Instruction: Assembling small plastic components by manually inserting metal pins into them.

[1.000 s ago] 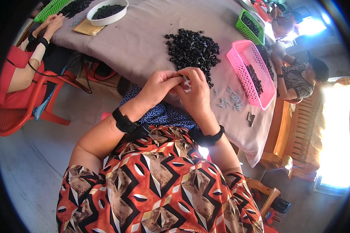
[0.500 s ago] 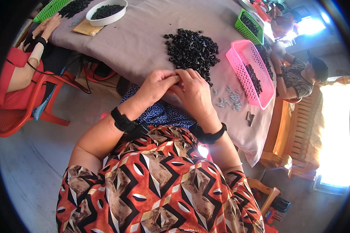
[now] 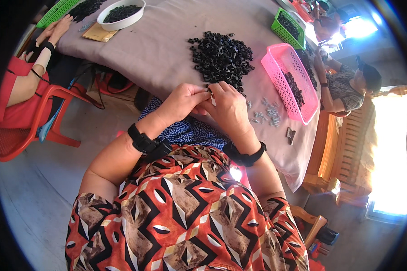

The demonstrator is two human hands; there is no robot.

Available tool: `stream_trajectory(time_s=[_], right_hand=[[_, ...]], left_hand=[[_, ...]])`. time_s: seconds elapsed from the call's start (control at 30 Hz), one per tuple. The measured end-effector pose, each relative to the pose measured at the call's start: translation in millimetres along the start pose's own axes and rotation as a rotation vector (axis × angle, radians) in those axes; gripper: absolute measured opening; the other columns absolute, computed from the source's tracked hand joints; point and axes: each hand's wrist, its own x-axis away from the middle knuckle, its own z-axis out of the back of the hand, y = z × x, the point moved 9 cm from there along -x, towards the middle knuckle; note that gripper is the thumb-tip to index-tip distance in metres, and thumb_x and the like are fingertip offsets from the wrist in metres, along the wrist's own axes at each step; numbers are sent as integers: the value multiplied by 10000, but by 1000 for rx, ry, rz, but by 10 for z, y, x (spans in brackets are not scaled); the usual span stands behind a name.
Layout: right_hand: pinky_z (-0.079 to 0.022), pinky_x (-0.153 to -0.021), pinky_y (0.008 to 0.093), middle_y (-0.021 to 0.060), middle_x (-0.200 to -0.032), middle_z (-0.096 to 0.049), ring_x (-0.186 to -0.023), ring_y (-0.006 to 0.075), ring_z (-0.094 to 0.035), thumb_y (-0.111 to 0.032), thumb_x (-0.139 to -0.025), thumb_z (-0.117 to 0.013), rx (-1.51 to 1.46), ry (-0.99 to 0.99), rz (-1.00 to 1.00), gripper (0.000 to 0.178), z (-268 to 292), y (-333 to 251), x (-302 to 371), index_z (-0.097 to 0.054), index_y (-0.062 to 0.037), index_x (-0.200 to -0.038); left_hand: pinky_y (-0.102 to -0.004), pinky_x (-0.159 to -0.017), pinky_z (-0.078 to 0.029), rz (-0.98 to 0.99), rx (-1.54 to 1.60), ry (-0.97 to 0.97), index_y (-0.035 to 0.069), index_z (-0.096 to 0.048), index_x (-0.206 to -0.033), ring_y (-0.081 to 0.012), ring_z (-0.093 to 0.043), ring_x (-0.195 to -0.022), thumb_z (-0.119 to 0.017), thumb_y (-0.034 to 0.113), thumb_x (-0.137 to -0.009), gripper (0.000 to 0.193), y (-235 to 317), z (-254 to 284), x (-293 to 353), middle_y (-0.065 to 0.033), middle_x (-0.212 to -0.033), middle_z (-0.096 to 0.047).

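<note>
My left hand [image 3: 185, 101] and my right hand [image 3: 227, 106] meet at the table's near edge, fingertips pinched together. Between them shows a bit of a small black part [image 3: 209, 91], mostly hidden by the fingers. Just beyond my hands lies a large pile of small black clip-like pieces [image 3: 221, 58] on the cloth-covered table [image 3: 153, 49]. Small silvery metal pieces [image 3: 269, 113] are scattered to the right of my right hand. A pink perforated basket [image 3: 280, 83] stands behind them, with black pieces inside.
Farther right are a green basket [image 3: 287, 32] and a co-worker [image 3: 343, 86]. At the far left, a white bowl [image 3: 138, 16] of black pieces stands near another person's hands [image 3: 59, 29]. A red plastic chair [image 3: 54, 122] is at left. A dark small piece [image 3: 291, 134] lies near the right edge.
My hands stay together at nearly the same spot, the fingers shifting slightly. A bit of the black part now shows between the fingertips. The view has tilted a little.
</note>
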Motion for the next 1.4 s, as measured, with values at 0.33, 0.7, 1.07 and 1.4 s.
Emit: stream_trajectory(time_s=[0.33,0.7,1.07,1.4], right_hand=[[-526,-659,394,119,-822,-637,-758,321,-650,-199,-757,-760,-60,16,-65,268,38,68,78,-665,-30,-942],[-509,-644,387,92,-734,-634,-671,240,-643,-188,-790,-809,150,310,-560,504,1468,1749,363,-632,-81,-1251],[-520,-713,391,156,-843,-659,-784,302,-663,-113,-816,-720,-69,17,-528,149,763,1375,743,-670,-13,-913],[-519,-760,438,156,-895,-648,-852,359,-655,-116,-807,-687,-18,-179,-541,153,501,1144,1042,-661,-31,-932]], left_hand=[[-231,-669,-560,41,8,-4,11,-685,-1015,-99,-672,-718,-565,322,-1022,333,-11,7,-18,-44,-849,-706],[-236,-653,-555,126,60,23,-1,-652,-1111,-128,-688,-721,-527,410,-1028,438,-64,122,-31,-102,-900,-721],[-226,-658,-550,119,-7,48,6,-651,-1139,-101,-672,-722,-562,362,-1020,386,-61,143,-32,-82,-916,-712],[-227,-661,-553,118,-19,64,10,-653,-1138,-108,-679,-729,-572,340,-1013,362,-34,159,-15,-87,-919,-713]])
